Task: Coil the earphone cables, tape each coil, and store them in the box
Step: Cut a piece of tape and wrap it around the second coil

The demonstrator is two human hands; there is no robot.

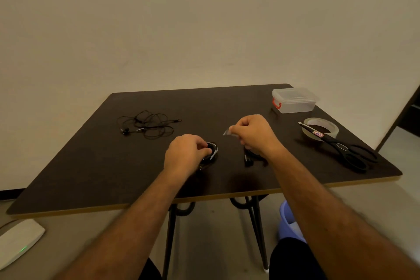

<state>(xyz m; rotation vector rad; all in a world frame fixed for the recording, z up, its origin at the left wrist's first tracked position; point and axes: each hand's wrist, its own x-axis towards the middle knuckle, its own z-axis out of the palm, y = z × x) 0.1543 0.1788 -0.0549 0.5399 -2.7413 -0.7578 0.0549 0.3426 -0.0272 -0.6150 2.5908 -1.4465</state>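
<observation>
- At the near middle of the tabletop [91, 166]: a coil [212, 151] of earphone cable, pinned down by the curled fingers of the left hand [185, 154]; pale tape already seems to cross its right side.
- Just right of the coil: the right hand [255, 135], raised a little off the surface, pinches a short tape strip [227, 132] between thumb and fingertips.
- Under the right wrist: a second dark earphone bundle [248, 159], partly hidden; whether it is taped cannot be told.
- Far left: a loose earphone [147, 125], tangled and not yet coiled.
- Far right corner: the box [294, 100], clear, lid on, red latch; near it a tape roll [320, 129] with scissors [345, 148] lying across it.
- Step in hand, as judged: taping the coil. Keep the loops pressed flat, bring the strip down taut across the strands, wrap it fully round, and let go only once the tape sticks to itself.
</observation>
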